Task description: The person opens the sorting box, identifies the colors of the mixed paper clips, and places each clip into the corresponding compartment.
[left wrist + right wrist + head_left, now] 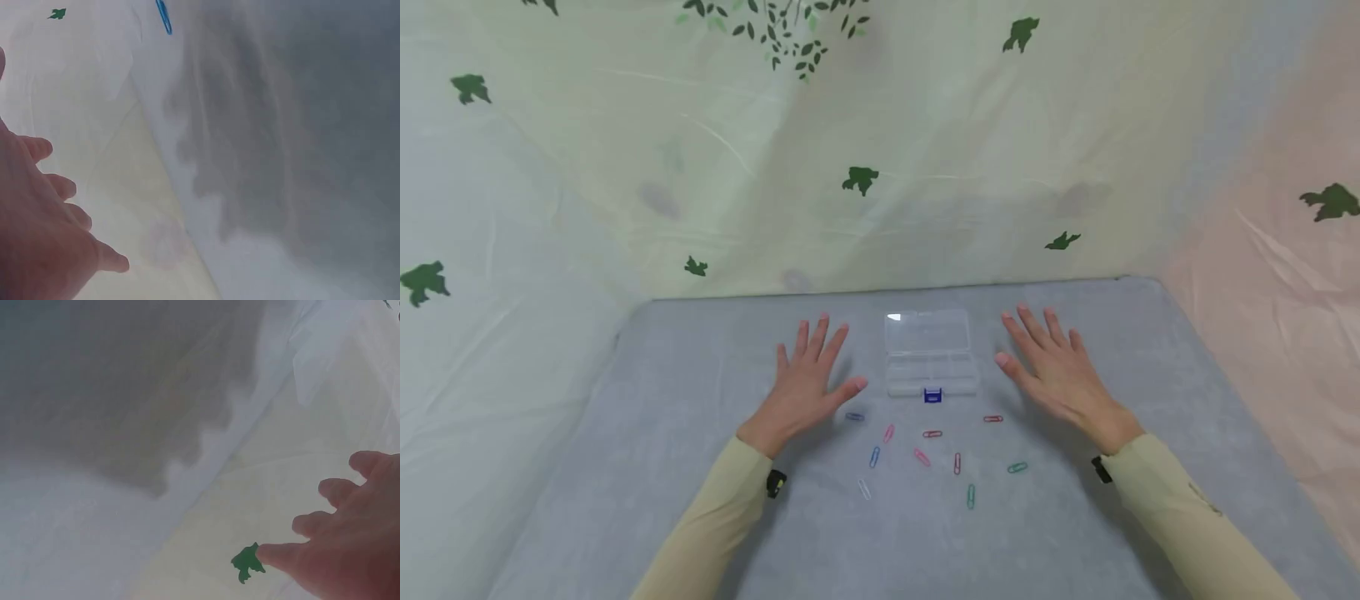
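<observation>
The fingers [820,337] of the left hand [805,387] are straight and lightly spread, holding nothing; those of the right hand [1060,375] are the same — flat, relaxed, empty. Both palms face down over the grey table [625,433], though whether they touch it or hover just above cannot be told.

Between the hands lies a clear plastic box [931,354] with a blue latch [932,396] on its near edge; its lid looks open, lying flat behind the divided tray. It is probably light, stiff and a bit slippery, so it is best taken by its 2 short sides or pinned with one hand.

Nearer the person about 10 coloured paper clips are scattered — a blue paper clip [854,417] just beside the left thumb, a red paper clip [992,418] near the right hand, green ones [1017,467] closer in. They are thin, light wire lying flat, likely needing a fingertip pinch or a slide to lift.

Both forearms, in beige sleeves [1180,508], angle inward from the lower corners, wrists low. A leaf-printed cloth [861,179] hangs behind.
</observation>
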Demonstrator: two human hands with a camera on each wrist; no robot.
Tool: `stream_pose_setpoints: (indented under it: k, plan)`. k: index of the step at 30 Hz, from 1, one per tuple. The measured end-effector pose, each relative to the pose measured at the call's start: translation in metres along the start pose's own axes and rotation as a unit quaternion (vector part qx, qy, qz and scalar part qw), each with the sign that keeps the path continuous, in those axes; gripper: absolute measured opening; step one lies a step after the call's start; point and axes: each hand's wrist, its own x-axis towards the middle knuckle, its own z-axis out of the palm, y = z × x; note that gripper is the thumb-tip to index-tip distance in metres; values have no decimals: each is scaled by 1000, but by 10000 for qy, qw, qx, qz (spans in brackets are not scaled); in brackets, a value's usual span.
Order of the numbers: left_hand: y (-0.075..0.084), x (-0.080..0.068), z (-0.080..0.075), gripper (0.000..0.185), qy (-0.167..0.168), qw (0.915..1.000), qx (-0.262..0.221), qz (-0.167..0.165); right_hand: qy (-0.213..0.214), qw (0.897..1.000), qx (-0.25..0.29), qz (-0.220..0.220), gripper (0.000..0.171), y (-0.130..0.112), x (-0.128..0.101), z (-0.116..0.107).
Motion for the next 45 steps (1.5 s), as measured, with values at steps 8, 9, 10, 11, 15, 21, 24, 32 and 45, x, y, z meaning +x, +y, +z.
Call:
stream_pose_setpoints:
  k: [8, 9, 10, 11, 15, 21, 24, 32, 45]
  plan:
    - [9, 10, 2, 93, -260, 9991, -151, 308, -397, 9975, 521, -282, 74, -2, 5, 0]
    - [9, 11, 2, 93, -295, 9990, -146, 319, -459, 9968, 579, -289, 74, -2, 6, 1]
    - [10, 12, 2, 92, -336, 9988, -129, 323, -512, 9963, 635, -287, 74, -3, 7, 1]
    - [11, 13, 3, 91, -383, 9987, -109, 326, -548, 9960, 644, -288, 74, -3, 8, 3]
    - [15, 20, 4, 90, -552, 9978, -156, 337, -671, 9950, 676, -291, 75, -3, 13, 5]
    - [17, 31, 6, 92, -660, 9969, -242, 348, -841, 9930, 734, -381, 77, -6, 23, 4]
    - [17, 35, 7, 92, -766, 9961, -323, 300, -954, 9913, 826, -364, 78, -8, 25, 5]
    - [18, 47, 12, 89, -946, 9945, -403, 180, -1183, 9882, 941, -239, 83, -8, 28, 10]
    - [17, 55, 24, 83, -1230, 9892, -794, 32, -1322, 9873, 839, -263, 84, -12, 32, 19]
